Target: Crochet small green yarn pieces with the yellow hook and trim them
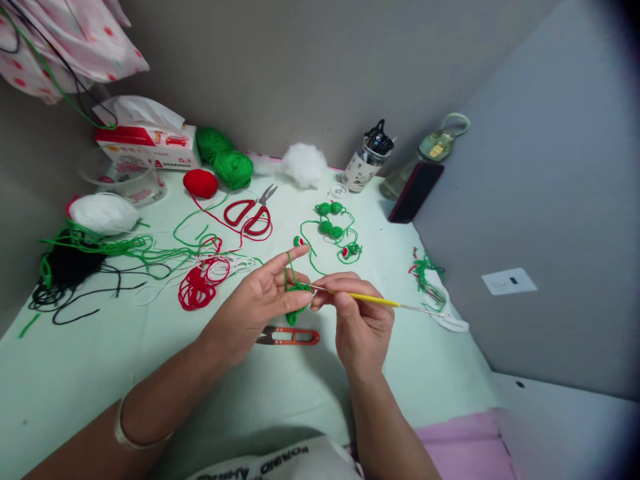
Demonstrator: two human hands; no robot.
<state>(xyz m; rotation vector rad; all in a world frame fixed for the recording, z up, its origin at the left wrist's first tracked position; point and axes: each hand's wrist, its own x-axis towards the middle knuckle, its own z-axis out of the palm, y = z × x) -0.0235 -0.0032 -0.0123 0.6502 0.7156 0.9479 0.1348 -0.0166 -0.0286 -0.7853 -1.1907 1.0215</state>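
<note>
Between the thumb and fingers of my left hand (pixel 265 293) is a small green crochet piece (pixel 295 315). Green yarn loops over the raised left index finger. My right hand (pixel 363 320) grips a crochet hook (pixel 373 298) with a yellow handle, its metal tip at the stitches of the green piece. Under my hands lie orange thread snips (pixel 295 336) on the pale cloth. Beyond them are several small green crocheted balls (pixel 331 230) joined by green yarn, some with red and white parts.
Red-handled scissors (pixel 257 217), a red yarn ball (pixel 200 183), green yarn balls (pixel 233 168) and white stuffing (pixel 304 165) lie behind. Tangled yarn (pixel 197 283) spreads left near a tissue box (pixel 150 147). A pen jar (pixel 361 168), bottle (pixel 433 150) and dark phone (pixel 416 192) stand at back right.
</note>
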